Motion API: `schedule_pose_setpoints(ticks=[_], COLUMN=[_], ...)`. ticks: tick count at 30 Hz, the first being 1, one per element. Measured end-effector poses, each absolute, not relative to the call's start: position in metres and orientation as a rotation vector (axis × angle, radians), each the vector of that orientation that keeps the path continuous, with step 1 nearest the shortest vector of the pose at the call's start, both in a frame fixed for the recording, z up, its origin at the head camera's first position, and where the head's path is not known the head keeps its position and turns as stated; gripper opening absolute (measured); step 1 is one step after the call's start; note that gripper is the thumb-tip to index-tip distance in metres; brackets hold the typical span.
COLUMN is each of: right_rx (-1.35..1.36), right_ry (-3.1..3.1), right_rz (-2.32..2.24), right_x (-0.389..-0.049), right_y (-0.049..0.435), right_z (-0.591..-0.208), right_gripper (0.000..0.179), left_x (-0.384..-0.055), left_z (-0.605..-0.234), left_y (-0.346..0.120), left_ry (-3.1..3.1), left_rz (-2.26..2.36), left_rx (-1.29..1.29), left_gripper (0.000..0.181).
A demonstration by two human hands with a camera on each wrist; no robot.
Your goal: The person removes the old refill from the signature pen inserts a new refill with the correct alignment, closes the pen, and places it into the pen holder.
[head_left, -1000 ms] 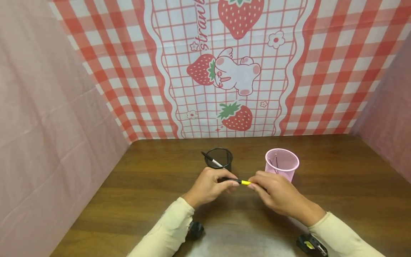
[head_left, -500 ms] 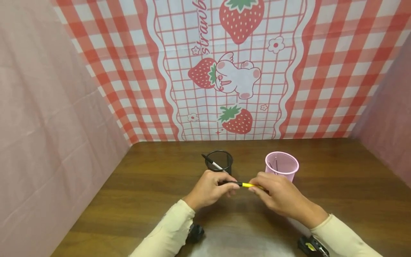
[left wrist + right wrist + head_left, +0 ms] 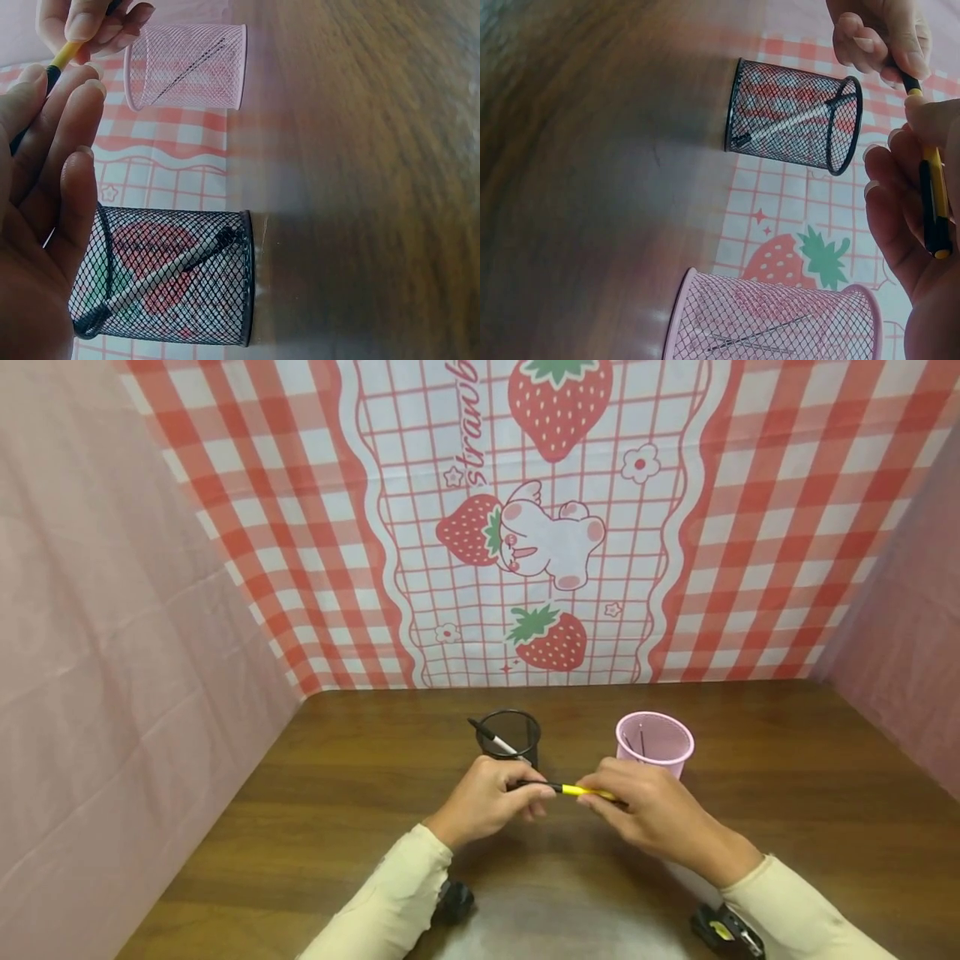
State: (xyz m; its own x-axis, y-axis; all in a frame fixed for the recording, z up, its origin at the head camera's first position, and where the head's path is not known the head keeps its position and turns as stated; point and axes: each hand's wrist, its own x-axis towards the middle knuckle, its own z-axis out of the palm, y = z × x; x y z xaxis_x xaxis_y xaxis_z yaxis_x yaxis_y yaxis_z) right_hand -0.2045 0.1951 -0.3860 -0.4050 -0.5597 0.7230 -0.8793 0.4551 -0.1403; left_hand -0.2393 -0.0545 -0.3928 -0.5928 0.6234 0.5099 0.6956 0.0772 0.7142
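Observation:
Both hands hold one yellow-and-black pen [image 3: 573, 790] level between them, in front of the two mesh cups. My left hand [image 3: 487, 797] pinches its black end between thumb and fingers. My right hand [image 3: 645, 806] grips the yellow part with thumb and index finger. In the right wrist view, the black clip [image 3: 934, 217] and the yellow butt end lie along the right palm. Behind the left hand stands a black mesh pen cup [image 3: 187, 277] with a white pen [image 3: 501, 742] with black ends leaning in it. The right hand partly hides a pink mesh cup [image 3: 682, 766].
Inside the pink cup are thin dark sticks [image 3: 191, 71]. The brown wooden table [image 3: 300, 793] runs back to a red-and-white strawberry cloth [image 3: 487, 610]. Pink cloth [image 3: 150, 610] hangs at both sides. Dark wrist cameras [image 3: 455, 902] sit under the sleeves.
More of the pen's yellow part shows along the right index finger than a second ago. Both hands keep their grip in nearly the same place; the head view shifts slightly.

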Motion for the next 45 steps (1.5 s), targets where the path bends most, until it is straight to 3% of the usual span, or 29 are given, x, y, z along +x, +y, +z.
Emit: schedule_pose_setpoints(ticks=[13, 26, 33, 39, 45], right_rx=[1.193, 1.202, 1.179, 1.16, 1.159], right_ry=[-2.062, -2.003, -2.058, -2.052, -2.038], right_rz=[0.636, 0.599, 0.567, 0.54, 0.521], right_x=[-0.204, -0.205, -0.204, -0.203, -0.204], right_y=[0.196, 0.194, 0.193, 0.193, 0.192], right_z=[-0.385, -0.386, -0.386, -0.387, -0.386], right_gripper=[0.017, 0.009, 0.014, 0.022, 0.015], left_x=[-0.239, -0.24, -0.238, -0.223, -0.228], left_z=[-0.392, -0.393, -0.391, -0.374, -0.378], left_y=[-0.054, -0.052, -0.051, -0.051, -0.051], left_ry=[-2.314, -2.316, -2.296, -2.287, -2.256], left_rz=[-1.58, -1.586, -1.608, -1.636, -1.623], left_rx=[-1.346, -1.327, -1.302, -1.295, -1.288], left_gripper=[0.015, 0.018, 0.006, 0.01, 0.013])
